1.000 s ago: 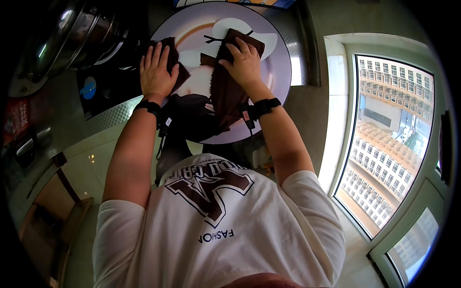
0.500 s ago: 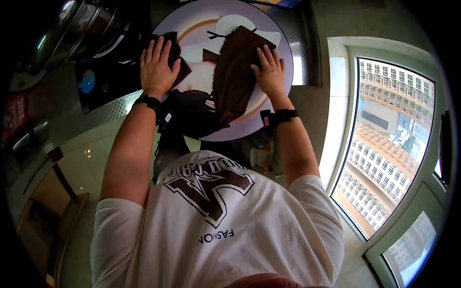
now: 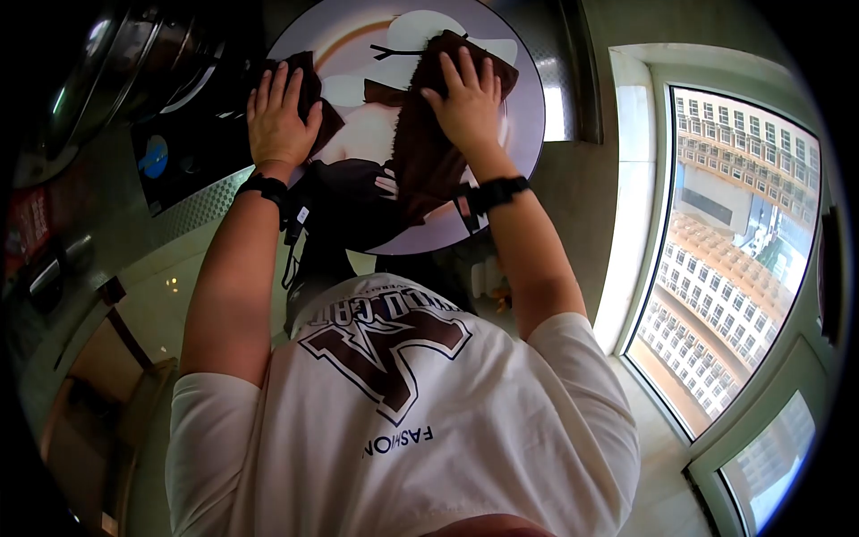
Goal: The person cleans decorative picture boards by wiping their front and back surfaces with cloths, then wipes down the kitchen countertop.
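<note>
A round tabletop (image 3: 528, 116) carries a printed picture with pale shapes and thin dark twig-like lines. My left hand (image 3: 278, 125) lies flat near its left edge on a small dark brown cloth (image 3: 324, 116), fingers slightly apart. Across the right half stretches a longer dark brown cloth (image 3: 420, 148) with a fuzzy edge. My right hand (image 3: 467, 106) rests palm down on its upper part, fingers spread and pointing away from me. Neither hand grips anything. At the near edge is a dark area (image 3: 349, 201); whether it is fabric or print I cannot tell.
Shiny metal cookware (image 3: 98, 80) stands at the far left, by a black panel with a blue round sticker (image 3: 155, 157). A tall window (image 3: 729, 259) is on my right, showing buildings outside. A wooden piece of furniture (image 3: 107, 385) stands at lower left.
My right hand has slid left and a little away from me over the long cloth, whose right edge now looks less spread. The left hand stays on the small cloth. The view has shifted slightly.
</note>
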The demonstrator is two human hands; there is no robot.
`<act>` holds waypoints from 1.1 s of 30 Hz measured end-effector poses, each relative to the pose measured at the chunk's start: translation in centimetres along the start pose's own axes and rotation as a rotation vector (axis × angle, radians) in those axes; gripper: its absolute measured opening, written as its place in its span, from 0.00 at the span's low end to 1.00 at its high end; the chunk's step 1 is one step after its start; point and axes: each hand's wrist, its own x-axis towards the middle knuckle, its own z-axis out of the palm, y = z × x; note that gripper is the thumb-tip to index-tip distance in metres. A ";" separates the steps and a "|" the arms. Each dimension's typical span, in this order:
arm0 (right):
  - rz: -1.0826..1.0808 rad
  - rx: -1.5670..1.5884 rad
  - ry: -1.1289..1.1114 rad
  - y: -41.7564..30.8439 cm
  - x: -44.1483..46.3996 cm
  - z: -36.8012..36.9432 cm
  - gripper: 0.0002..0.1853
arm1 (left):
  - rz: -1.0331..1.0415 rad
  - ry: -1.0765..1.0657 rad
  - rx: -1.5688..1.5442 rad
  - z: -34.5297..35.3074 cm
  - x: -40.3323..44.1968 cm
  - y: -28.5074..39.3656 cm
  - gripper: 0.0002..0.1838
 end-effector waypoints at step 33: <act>-0.240 0.279 -0.334 -3.5 -17.1 -6.7 0.11 | -0.009 0.006 -0.008 0.0 -0.1 0.0 0.31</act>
